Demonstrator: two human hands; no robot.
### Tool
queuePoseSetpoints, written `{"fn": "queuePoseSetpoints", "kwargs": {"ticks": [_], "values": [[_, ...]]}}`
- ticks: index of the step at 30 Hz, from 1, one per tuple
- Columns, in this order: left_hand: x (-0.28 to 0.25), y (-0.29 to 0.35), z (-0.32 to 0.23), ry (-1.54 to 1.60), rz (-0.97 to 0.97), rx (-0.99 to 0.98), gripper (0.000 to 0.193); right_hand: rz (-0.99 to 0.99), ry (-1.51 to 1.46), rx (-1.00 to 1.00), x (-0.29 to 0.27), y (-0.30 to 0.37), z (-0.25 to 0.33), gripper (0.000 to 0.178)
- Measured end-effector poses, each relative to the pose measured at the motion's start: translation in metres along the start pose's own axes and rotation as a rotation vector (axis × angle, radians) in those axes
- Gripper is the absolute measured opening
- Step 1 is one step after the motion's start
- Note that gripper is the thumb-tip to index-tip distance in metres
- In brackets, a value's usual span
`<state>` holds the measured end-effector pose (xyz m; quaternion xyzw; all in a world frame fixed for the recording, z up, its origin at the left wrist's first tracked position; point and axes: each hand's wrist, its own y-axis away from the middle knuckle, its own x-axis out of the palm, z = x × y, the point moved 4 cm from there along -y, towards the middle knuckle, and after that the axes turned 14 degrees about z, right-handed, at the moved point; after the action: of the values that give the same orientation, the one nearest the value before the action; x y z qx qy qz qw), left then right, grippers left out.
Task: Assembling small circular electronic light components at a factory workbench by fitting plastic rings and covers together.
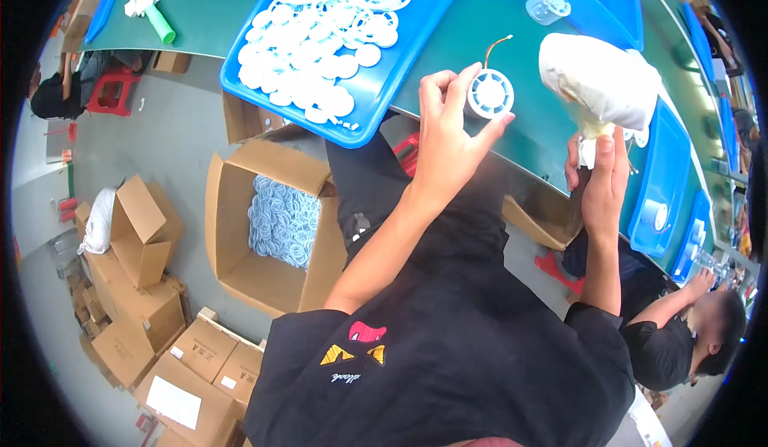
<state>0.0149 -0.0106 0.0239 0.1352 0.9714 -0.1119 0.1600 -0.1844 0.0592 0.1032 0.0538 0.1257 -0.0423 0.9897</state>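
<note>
My left hand (454, 131) holds a small round white fan motor (490, 94) at its rim, between fingers and thumb. Its spoked face shows, and a thin reddish wire (498, 48) with a small white plug rises from it. My right hand (604, 175) is wrapped around the handle of a hammer (598, 79), whose bulky head is covered in white wrapping. The hammer head is up, to the right of the motor and apart from it. Both hands are over the near edge of the green table (460, 35).
A blue tray (364, 131) heaped with white discs and rings lies left. Beyond it rests a green-handled hammer (160, 24). A clear plastic part (548, 5) stands ahead. An open carton (232, 263) of pale blue rings is on the floor. At right, a co-worker (680, 335) sits near blue trays.
</note>
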Motion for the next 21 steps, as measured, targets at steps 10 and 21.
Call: {"fn": "queuePoseSetpoints", "kwargs": {"ticks": [10, 21], "values": [[-0.002, -0.004, 0.009, 0.13, 0.121, 0.112, 0.078, 0.155, 0.096, 0.269, 0.0, -0.011, -0.004, 0.04], [0.008, -0.017, -0.002, 0.113, 0.229, 0.173, 0.081, 0.149, 0.327, 0.248, -0.011, -0.007, -0.001, 0.036]]}}
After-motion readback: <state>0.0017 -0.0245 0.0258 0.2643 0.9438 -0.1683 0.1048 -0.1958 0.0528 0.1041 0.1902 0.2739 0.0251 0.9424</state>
